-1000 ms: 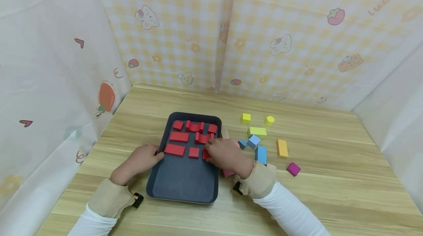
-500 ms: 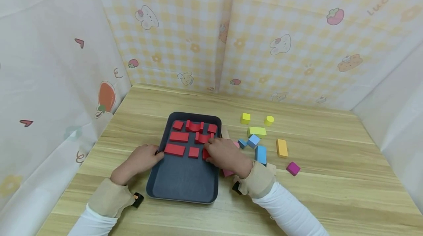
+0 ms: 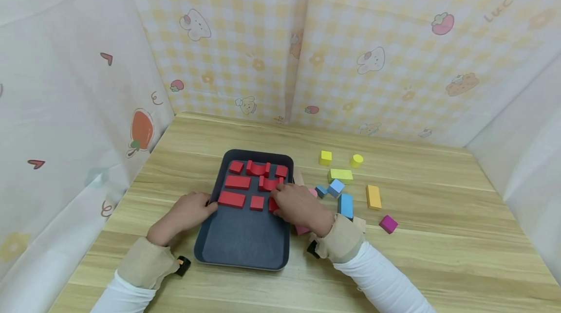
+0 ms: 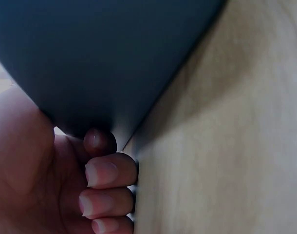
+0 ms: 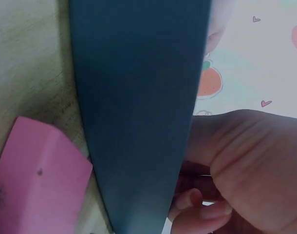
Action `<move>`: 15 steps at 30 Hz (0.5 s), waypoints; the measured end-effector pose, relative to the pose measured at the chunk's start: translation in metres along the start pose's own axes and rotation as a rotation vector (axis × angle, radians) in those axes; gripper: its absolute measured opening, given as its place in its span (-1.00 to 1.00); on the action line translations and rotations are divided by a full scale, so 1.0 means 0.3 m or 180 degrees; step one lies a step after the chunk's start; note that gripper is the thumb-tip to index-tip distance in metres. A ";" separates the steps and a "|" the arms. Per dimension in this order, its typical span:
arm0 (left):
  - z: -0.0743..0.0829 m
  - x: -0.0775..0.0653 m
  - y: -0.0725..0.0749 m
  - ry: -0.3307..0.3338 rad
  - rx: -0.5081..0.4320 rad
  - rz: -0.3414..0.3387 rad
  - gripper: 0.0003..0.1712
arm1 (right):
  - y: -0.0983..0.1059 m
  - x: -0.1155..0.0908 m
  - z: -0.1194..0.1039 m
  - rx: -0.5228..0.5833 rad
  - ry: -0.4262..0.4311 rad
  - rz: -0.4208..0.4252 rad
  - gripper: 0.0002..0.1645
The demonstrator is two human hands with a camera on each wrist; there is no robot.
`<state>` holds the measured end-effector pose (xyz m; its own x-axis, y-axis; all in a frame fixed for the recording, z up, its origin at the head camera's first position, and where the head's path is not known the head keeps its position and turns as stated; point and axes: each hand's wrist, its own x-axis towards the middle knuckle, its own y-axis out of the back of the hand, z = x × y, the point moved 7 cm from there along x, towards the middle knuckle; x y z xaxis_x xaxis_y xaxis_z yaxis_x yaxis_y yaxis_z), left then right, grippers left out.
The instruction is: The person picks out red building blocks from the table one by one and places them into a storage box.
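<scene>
A dark rectangular tray (image 3: pixel 245 240) holds several red blocks set in rows, among them a flat red block (image 3: pixel 232 199), a small red square block (image 3: pixel 257 202) and a red arch-shaped block (image 3: pixel 258 169). My left hand (image 3: pixel 189 213) grips the tray's left rim; in the left wrist view its fingertips (image 4: pixel 109 171) curl beside the tray's outer wall. Reaching over the right rim, my right hand (image 3: pixel 302 206) pinches a red block (image 3: pixel 272 205), mostly covered by the fingers. In the right wrist view the tray wall (image 5: pixel 139 97) hides that block; curled fingers (image 5: pixel 199 219) show behind it.
Right of the tray lie a pink block (image 5: pixel 41 175), a blue block (image 3: pixel 345 206), a light blue cube (image 3: pixel 335 187), a yellow-green block (image 3: pixel 340 176), a yellow cube (image 3: pixel 325 157), a yellow cylinder (image 3: pixel 357 160), an orange block (image 3: pixel 374 197) and a magenta cube (image 3: pixel 388 224). Patterned cloth (image 3: pixel 219 60) borders the table.
</scene>
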<state>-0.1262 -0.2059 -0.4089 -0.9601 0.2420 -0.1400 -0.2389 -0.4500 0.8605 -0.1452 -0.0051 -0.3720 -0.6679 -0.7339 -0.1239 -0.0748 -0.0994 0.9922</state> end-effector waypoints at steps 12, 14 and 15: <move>-0.008 0.011 -0.007 -0.0013 -0.0025 -0.0020 -0.64 | 0.043 -0.042 0.009 0.0167 0.0011 0.0309 -0.57; -0.011 0.014 -0.010 -0.0001 -0.0041 -0.0035 -0.64 | 0.064 -0.071 0.011 0.0190 0.0120 0.0521 -0.59; -0.013 0.014 -0.010 0.0011 -0.0047 -0.0042 -0.64 | 0.076 -0.089 0.013 0.0207 0.0181 0.0656 -0.60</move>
<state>-0.1300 -0.2067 -0.4140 -0.9574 0.2449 -0.1529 -0.2535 -0.4595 0.8512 -0.1318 0.0149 -0.3459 -0.6314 -0.7710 0.0828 0.0102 0.0986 0.9951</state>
